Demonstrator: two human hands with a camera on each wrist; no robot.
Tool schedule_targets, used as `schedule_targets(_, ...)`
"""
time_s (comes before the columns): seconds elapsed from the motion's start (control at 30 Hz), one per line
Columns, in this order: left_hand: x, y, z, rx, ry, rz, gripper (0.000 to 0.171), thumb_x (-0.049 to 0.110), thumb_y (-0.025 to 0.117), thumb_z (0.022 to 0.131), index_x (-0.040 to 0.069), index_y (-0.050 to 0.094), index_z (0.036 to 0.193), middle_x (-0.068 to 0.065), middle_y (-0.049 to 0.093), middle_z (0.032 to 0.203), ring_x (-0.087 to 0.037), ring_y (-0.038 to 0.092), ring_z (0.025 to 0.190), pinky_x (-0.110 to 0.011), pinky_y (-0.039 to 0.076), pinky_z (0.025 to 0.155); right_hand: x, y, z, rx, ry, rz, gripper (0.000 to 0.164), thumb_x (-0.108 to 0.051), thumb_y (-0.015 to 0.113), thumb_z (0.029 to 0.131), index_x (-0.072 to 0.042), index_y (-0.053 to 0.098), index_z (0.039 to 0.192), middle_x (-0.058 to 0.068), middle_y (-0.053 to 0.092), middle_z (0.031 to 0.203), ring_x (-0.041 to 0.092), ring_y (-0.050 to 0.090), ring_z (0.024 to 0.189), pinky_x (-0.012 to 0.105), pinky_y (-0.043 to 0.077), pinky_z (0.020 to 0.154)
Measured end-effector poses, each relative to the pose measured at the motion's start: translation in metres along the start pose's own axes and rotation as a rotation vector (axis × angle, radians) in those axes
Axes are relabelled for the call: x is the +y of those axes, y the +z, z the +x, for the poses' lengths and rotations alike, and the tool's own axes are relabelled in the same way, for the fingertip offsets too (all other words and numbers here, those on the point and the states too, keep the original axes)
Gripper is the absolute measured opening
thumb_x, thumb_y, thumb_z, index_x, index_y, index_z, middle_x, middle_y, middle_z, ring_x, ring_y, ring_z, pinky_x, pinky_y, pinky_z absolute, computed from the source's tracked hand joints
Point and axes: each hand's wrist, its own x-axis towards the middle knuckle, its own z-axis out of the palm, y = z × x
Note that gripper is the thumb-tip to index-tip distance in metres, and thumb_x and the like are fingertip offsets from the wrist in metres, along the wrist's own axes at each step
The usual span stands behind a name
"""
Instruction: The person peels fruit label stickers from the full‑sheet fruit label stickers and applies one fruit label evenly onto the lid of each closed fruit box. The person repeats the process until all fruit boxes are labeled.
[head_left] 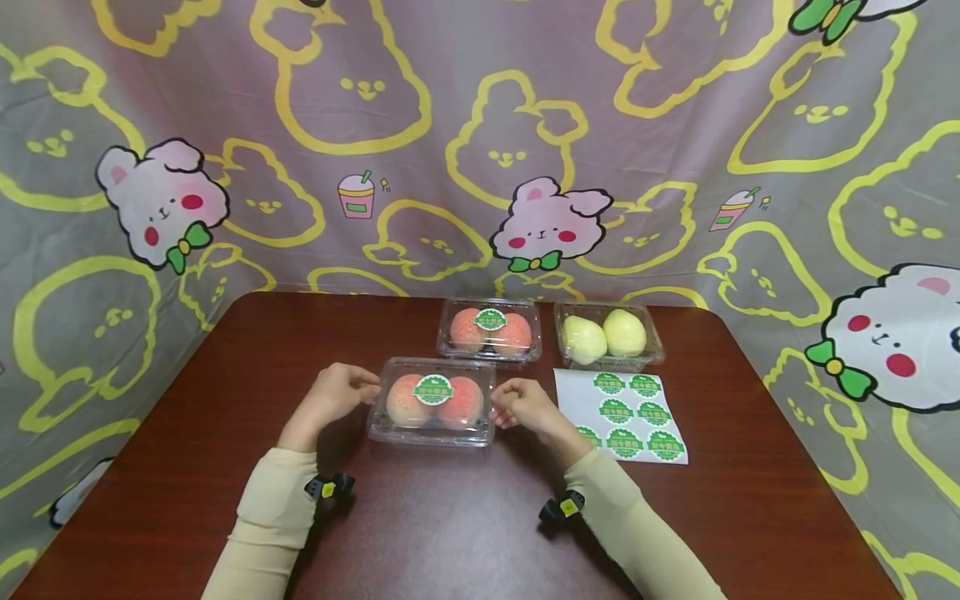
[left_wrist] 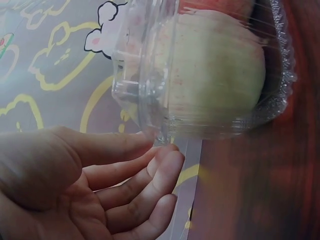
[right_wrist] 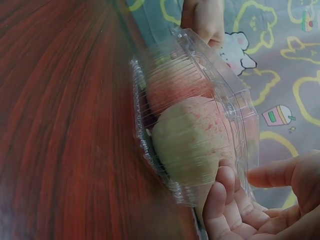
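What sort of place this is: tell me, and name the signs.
Likely a makeshift fruit-labelling spot, though a staged set is possible: clear fruit boxes lie near a sticker sheet, and cartoon-print cloth hangs close around.

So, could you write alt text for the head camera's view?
A person's left grip and right grip hold the ends of a clear plastic box of two peaches on a brown table. Behind sit another peach box and a container of yellow-green fruits; a sticker sheet lies at right.

Cartoon curtains (head_left: 442,158) round a table (head_left: 442,508) suggest a booth
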Motion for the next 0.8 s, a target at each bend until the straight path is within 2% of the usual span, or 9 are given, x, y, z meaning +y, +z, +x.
schedule_targets(0.4, -0.011, -0.010, -0.002, -0.001, -0.042, 0.016, 0.026, 0.011, 0.064, 0.090, -0.005, 0.068, 0.109, -0.023, 0.072, 0.100, -0.029, 0.069, 0.084, -0.039, 0.054, 0.073, -0.005, 0.019, 0.007, 0.032, -0.006, 0.016, 0.020, -0.003, 0.050, 0.094, 0.015, 0.057, 0.101, 0.000, 0.061, 0.063, 0.007, 0.057, 0.055, 0.021, 0.053, 0.057)
schedule_targets(0.7, -0.014, -0.016, -0.005, -0.097, -0.044, -0.021, 0.029, 0.013, 0.061, 0.093, -0.009, 0.066, 0.112, -0.024, 0.073, 0.095, -0.032, 0.069, 0.089, -0.054, 0.050, 0.088, -0.004, 0.018, -0.002, 0.005, 0.004, 0.001, 0.022, -0.003, 0.051, 0.094, 0.015, 0.057, 0.105, 0.001, 0.062, 0.064, 0.007, 0.058, 0.055, 0.023, 0.054, 0.058)
schedule_targets(0.8, -0.014, -0.017, -0.006, -0.124, -0.049, -0.036, 0.029, 0.012, 0.060, 0.093, -0.010, 0.065, 0.112, -0.023, 0.073, 0.093, -0.028, 0.069, 0.085, -0.051, 0.052, 0.086, -0.005, 0.019, -0.004, -0.015, 0.000, -0.006, 0.022, -0.004, 0.052, 0.094, 0.015, 0.057, 0.105, -0.001, 0.063, 0.064, 0.006, 0.058, 0.056, 0.022, 0.054, 0.059)
